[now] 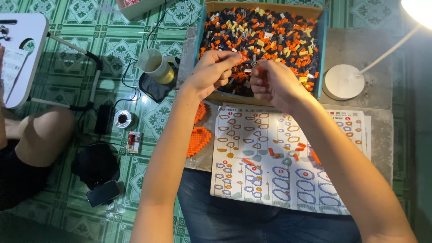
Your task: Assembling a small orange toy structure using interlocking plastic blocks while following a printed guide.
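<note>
My left hand [211, 72] and my right hand [272, 83] meet in front of a cardboard box [320, 54] filled with several small orange, black, yellow and white building bricks. The fingertips of both hands pinch a tiny dark brick piece [249, 68] between them. Below my hands lies a printed instruction sheet [288, 157] with a few loose orange bricks [299, 147] on it. Two built orange brick pieces [198, 137] rest at the sheet's left edge.
A white lamp base [344, 82] stands right of the box on the grey table. On the green tiled floor at left sit a plastic jug [155, 66], a solder spool [123, 119], a phone [103, 192] and a white folding table [22, 58]. Another person's knee [42, 135] shows at left.
</note>
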